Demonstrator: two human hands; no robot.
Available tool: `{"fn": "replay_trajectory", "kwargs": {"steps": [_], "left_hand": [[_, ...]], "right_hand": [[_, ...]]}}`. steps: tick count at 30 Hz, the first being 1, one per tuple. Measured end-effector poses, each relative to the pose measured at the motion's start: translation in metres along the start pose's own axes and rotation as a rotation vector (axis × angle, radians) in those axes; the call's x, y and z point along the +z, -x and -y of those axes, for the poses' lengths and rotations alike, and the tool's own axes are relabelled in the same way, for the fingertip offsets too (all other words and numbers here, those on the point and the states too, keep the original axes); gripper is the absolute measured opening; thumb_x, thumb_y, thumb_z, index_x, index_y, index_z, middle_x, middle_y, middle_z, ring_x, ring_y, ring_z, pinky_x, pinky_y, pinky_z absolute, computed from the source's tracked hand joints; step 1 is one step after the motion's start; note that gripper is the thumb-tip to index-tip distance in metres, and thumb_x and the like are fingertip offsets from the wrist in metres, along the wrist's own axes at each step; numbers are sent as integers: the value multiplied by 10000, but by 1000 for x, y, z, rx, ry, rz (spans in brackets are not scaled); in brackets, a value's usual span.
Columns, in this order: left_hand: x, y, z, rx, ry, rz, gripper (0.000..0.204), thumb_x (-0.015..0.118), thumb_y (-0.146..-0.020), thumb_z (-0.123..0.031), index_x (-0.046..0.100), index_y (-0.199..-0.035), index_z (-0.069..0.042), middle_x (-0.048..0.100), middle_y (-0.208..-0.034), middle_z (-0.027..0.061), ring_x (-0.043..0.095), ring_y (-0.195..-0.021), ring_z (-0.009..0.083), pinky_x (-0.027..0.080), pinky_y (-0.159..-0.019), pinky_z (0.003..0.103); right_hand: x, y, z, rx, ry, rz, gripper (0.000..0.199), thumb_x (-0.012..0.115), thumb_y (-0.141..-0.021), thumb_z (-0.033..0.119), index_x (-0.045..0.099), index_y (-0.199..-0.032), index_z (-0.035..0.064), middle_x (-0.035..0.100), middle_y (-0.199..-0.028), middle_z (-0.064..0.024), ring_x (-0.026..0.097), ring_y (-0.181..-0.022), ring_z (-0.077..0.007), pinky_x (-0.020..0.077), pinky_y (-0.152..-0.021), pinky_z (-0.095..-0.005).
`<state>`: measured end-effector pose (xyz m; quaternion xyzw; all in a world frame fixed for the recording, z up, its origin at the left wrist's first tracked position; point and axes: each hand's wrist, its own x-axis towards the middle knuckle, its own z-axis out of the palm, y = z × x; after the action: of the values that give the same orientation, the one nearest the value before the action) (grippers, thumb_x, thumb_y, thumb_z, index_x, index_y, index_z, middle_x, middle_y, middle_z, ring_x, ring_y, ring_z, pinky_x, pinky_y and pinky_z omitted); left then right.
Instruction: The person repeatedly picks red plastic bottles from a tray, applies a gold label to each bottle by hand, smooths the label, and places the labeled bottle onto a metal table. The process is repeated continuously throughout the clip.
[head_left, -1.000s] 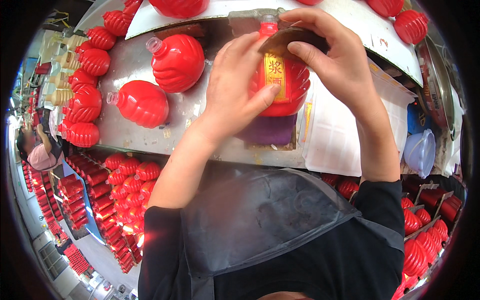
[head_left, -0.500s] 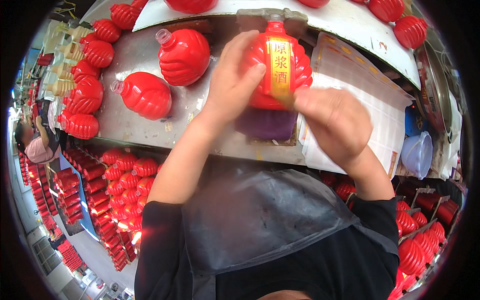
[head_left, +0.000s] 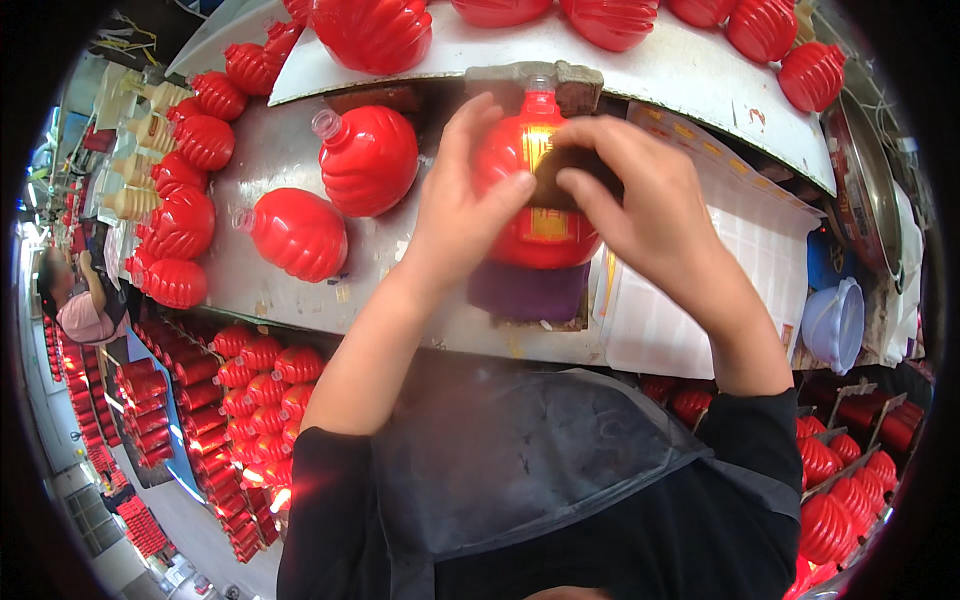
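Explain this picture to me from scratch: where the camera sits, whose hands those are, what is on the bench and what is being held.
The camera sits on a person's head and looks down, so the two bare forearms rising from the lower edge are that person's own. Its fisheye lens bends straight edges near the rim. The left hand steadies a red ribbed bottle with a yellow label, which lies on a purple pad on the metal bench. The right hand presses a dark object against the label; what it is I cannot tell. More red bottles lie on the bench to the left, white sheets to the right, and crates of bottles stand below. Another person works at far left.
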<state>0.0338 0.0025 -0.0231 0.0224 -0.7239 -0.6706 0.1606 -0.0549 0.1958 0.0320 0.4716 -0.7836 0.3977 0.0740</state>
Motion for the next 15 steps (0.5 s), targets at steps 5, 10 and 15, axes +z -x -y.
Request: {"fn": "replay_trajectory", "kwargs": {"steps": [5,10,15], "left_hand": [[-4,-20,-11,-149,-154,77,705,771,-872,-202,430,-1447,21,566,-1359,144,562,-1259,202,453,-1105,354],[2,-49,-18,-357,-206,71,453,798,-860,-184,546,-1185,7,643,-1091,69,611,-988,115,515,-889,271],[4,-61,-20,-438,15,79,278,811,-869,-130,571,-980,-44,644,-937,9,594,-829,64,501,-764,222]], "right_hand": [[4,-46,-33,23,86,14,231,691,-895,94,696,-1101,-8,734,-956,-216,712,-872,-406,574,-792,-447],[10,-44,-52,-28,125,-86,232,681,-919,107,694,-1118,-12,738,-937,-199,720,-846,-360,576,-777,-416],[-7,-36,-44,592,-639,-169,200,668,-1031,229,700,-1074,36,687,-881,-9,635,-806,-53,530,-697,-229]]}}
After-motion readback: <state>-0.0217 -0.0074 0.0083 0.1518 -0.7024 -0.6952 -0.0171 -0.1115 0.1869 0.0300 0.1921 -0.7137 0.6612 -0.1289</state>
